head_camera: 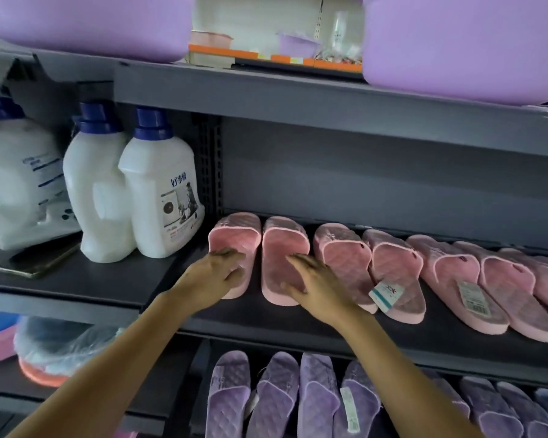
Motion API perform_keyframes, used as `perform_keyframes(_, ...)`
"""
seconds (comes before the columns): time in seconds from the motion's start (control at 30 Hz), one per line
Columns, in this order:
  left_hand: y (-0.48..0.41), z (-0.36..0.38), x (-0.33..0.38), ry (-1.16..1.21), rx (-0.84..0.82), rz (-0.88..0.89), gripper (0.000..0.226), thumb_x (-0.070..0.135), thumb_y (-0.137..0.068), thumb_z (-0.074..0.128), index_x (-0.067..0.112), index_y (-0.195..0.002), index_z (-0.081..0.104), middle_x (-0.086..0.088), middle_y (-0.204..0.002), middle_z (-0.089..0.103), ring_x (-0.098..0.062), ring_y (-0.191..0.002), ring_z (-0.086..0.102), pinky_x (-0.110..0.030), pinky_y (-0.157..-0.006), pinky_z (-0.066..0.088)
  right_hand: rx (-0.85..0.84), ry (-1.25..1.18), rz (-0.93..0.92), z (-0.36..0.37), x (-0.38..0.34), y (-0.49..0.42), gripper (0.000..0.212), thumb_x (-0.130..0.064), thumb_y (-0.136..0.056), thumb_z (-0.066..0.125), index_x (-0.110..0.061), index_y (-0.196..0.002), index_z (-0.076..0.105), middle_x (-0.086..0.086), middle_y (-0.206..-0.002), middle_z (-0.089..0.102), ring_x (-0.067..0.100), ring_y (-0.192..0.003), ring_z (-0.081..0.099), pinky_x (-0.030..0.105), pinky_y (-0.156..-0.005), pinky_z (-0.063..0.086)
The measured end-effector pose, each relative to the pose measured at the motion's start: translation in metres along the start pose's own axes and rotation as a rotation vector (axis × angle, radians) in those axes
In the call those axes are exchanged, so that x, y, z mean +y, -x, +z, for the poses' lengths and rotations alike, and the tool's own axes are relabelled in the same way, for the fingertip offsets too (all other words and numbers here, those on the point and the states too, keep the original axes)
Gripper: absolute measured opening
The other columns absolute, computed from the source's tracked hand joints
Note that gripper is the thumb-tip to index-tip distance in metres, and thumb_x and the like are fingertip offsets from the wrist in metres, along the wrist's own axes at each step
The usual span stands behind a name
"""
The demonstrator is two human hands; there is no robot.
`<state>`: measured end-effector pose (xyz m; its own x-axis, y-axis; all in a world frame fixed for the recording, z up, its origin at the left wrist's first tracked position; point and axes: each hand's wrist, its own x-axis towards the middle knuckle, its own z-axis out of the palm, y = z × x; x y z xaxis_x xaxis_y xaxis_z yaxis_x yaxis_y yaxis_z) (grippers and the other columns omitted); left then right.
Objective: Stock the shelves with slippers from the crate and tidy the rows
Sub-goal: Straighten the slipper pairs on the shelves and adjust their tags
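On the middle shelf [298, 324] a row of pink slippers runs from the left end toward the right, toes pointing to the far wall. The left hand [217, 273] lies flat on the leftmost pink slipper [234, 238], fingers spread wide over its heel part and not closed around anything. The right hand [314, 282] rests in the same way on the second pink slipper [283, 245], palm down, fingers open. Neither hand grips; both press from above, which I judge is the way to slide a slipper on the shelf without lifting it.

These two slippers stand nearly straight and close together, almost touching, and just beside the shelf upright. The other pink slippers [456, 279] to the right lean at an angle and overlap a little, some with paper tags showing. So the pair under the hands seems to be the one being set in line, probably to begin a tidy row from the left end.

The crate is not visible in this view. Below, a lower shelf carries purple slippers [317, 396] in a similar row. To the left, white detergent bottles [159, 191] stand on the neighbouring shelf, apart from the slippers.

The next step is probably to straighten the tilted pairs.
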<state>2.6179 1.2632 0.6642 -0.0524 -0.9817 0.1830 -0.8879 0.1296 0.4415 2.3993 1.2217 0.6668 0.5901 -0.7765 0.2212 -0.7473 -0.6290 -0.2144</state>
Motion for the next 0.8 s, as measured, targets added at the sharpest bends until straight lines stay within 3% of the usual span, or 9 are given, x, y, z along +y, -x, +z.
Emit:
perform_keyframes(0.1, -0.008, 0.002, -0.01, 0.006, -0.088, 0.077, 0.035, 0.025, -0.095, 0.047, 0.016, -0.128, 0.052, 0.003, -0.134, 0.049, -0.016, -0.122, 0.048, -0.027, -0.099, 0.038, -0.019, -0.029, 0.052, 0.01, -0.002, -0.01, 0.06, -0.038, -0.093, 0.051, -0.014, -0.144, 0.031, 0.003, -0.15, 0.031, 0.018, -0.138, 0.028, 0.029, -0.112, 0.022)
perform_keyframes(0.17, -0.012, 0.003, -0.01, 0.116, -0.078, 0.083, 0.031, 0.019, -0.093, 0.047, 0.009, -0.121, 0.054, -0.002, -0.125, 0.058, -0.013, -0.116, 0.053, -0.025, -0.094, 0.043, -0.026, -0.049, 0.082, 0.015, -0.003, -0.015, 0.059, -0.037, -0.094, 0.05, -0.014, -0.144, 0.031, 0.003, -0.152, 0.029, 0.018, -0.139, 0.025, 0.028, -0.112, 0.02)
perform_keyframes(0.23, -0.019, 0.003, -0.016, 0.104, -0.134, 0.153, 0.04, 0.026, -0.089, 0.042, 0.005, -0.12, 0.054, -0.007, -0.123, 0.06, -0.012, -0.116, 0.052, -0.02, -0.093, 0.043, -0.048, -0.062, 0.099, 0.019, -0.006, -0.019, 0.058, -0.038, -0.095, 0.046, -0.013, -0.145, 0.029, 0.002, -0.153, 0.025, 0.016, -0.142, 0.02, 0.025, -0.113, 0.013)
perform_keyframes(0.3, -0.028, 0.008, -0.028, -0.072, -0.114, 0.269, 0.072, 0.05, -0.083, 0.02, 0.009, -0.139, 0.04, -0.002, -0.145, 0.039, -0.015, -0.135, 0.031, -0.017, -0.108, 0.019, -0.073, -0.07, 0.116, 0.024, -0.008, -0.021, 0.069, -0.056, -0.092, 0.033, -0.013, -0.145, 0.029, 0.001, -0.154, 0.022, 0.014, -0.143, 0.016, 0.022, -0.113, 0.008)
perform_keyframes(0.33, -0.031, 0.011, -0.034, -0.106, -0.156, 0.265, 0.085, 0.056, -0.075, 0.007, 0.013, -0.145, 0.03, 0.001, -0.151, 0.029, -0.016, -0.14, 0.022, -0.022, -0.112, 0.01, -0.062, -0.083, 0.121, 0.026, -0.01, -0.023, 0.082, -0.067, -0.084, 0.023, -0.012, -0.144, 0.03, 0.001, -0.154, 0.023, 0.014, -0.143, 0.016, 0.02, -0.112, 0.006)
perform_keyframes(0.43, -0.039, 0.021, -0.041, -0.24, -0.14, 0.263, 0.095, 0.054, -0.065, -0.01, 0.017, -0.149, 0.016, 0.001, -0.156, 0.015, -0.016, -0.144, 0.009, -0.035, -0.117, 0.003, 0.014, -0.125, 0.164, 0.038, -0.01, -0.025, 0.101, -0.078, -0.072, 0.01, -0.009, -0.141, 0.036, 0.005, -0.151, 0.03, 0.016, -0.141, 0.021, 0.019, -0.111, 0.007)
perform_keyframes(0.63, -0.034, 0.024, -0.034, -0.243, -0.069, 0.221, 0.099, 0.05, -0.059, -0.015, 0.017, -0.148, 0.013, 0.0, -0.156, 0.013, -0.015, -0.144, 0.01, -0.031, -0.115, 0.0, 0.125, -0.089, 0.231, 0.053, -0.019, -0.026, 0.079, -0.054, -0.081, 0.019, -0.002, -0.135, 0.045, 0.014, -0.142, 0.043, 0.029, -0.136, 0.035, 0.033, -0.112, 0.02)
perform_keyframes(0.8, -0.034, 0.028, -0.021, -0.189, -0.033, 0.158, 0.102, 0.05, -0.056, -0.013, 0.019, -0.148, 0.017, 0.002, -0.156, 0.017, -0.014, -0.143, 0.014, -0.027, -0.114, 0.001, 0.187, -0.017, 0.258, 0.061, -0.02, -0.029, 0.058, -0.039, -0.086, 0.035, 0.003, -0.118, 0.06, 0.02, -0.122, 0.061, 0.037, -0.116, 0.056, 0.048, -0.1, 0.036)
